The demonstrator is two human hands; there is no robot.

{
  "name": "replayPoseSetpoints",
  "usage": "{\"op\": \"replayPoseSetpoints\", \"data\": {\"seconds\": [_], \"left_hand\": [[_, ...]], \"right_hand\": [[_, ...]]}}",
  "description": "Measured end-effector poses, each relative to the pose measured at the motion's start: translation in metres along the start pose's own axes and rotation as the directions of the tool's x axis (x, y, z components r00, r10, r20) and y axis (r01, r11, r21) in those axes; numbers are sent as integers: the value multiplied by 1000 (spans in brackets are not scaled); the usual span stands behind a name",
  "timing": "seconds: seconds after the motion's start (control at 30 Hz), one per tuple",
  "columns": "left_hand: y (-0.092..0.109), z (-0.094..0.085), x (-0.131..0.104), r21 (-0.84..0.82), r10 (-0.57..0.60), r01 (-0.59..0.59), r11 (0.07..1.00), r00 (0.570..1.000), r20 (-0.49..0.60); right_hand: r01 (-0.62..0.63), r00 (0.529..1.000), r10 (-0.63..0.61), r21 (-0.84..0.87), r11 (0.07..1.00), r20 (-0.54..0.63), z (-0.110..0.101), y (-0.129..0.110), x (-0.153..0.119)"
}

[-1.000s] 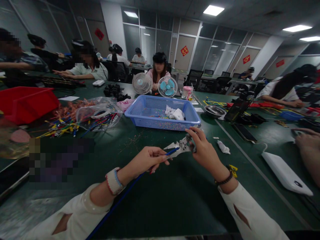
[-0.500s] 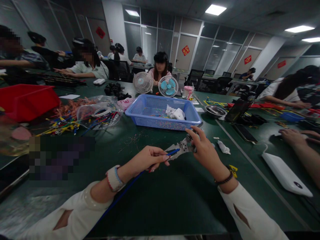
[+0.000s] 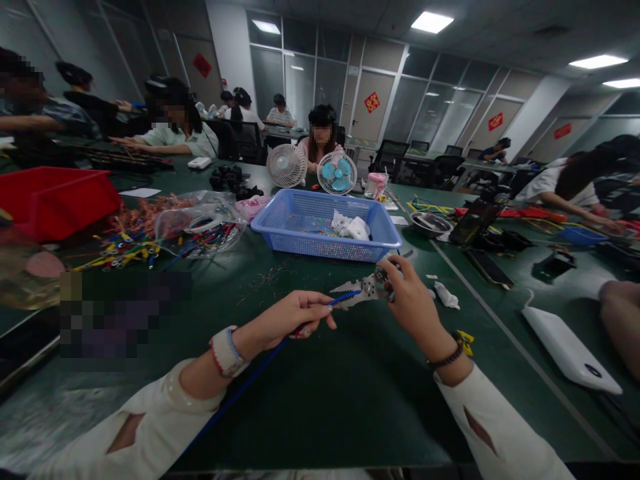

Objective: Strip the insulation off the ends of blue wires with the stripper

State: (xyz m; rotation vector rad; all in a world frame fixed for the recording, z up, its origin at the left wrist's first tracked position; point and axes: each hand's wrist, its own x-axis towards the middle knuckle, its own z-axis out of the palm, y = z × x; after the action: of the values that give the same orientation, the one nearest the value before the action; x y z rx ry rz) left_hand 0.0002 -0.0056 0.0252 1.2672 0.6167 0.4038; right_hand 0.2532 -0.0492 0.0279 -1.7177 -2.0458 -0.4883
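Observation:
Between thumb and fingers, my left hand pinches a blue wire, whose long tail runs down toward the table's front edge. The wire's free end points right and lies at the jaws of a metal wire stripper. My right hand is wrapped round the stripper's handles, which are mostly hidden by the fingers. Those jaws point left, toward my left hand. A small red part shows beneath my left fingers; I cannot make out what it is.
Behind my hands stands a blue plastic basket with small scraps and white tissue. Bundled coloured wires and a red bin are at left. A white power bank and crumpled tissue lie at right, near a co-worker's arm.
The stripper has tilted slightly and its jaws look wider apart around the wire. My right fingers have curled in more. The co-worker's hands at right have drawn back.

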Motion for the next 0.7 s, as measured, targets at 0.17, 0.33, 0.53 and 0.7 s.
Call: {"op": "replayPoseSetpoints", "data": {"seconds": [0.17,0.33,0.53,0.7], "left_hand": [[-2,-3,3,44,-15,13,999,999,31],[-2,-3,2,68,-28,25,997,999,43],[-2,-4,1,83,-41,36,996,997,62],[-3,-4,3,74,-38,34,997,998,52]], "right_hand": [[33,999,-33,5,999,-29,2,2,0],[119,991,-121,-30,992,-62,3,7,1],[154,988,-155,-91,984,4,2,11,2],[125,991,-113,-177,976,75,-3,8,3]]}}
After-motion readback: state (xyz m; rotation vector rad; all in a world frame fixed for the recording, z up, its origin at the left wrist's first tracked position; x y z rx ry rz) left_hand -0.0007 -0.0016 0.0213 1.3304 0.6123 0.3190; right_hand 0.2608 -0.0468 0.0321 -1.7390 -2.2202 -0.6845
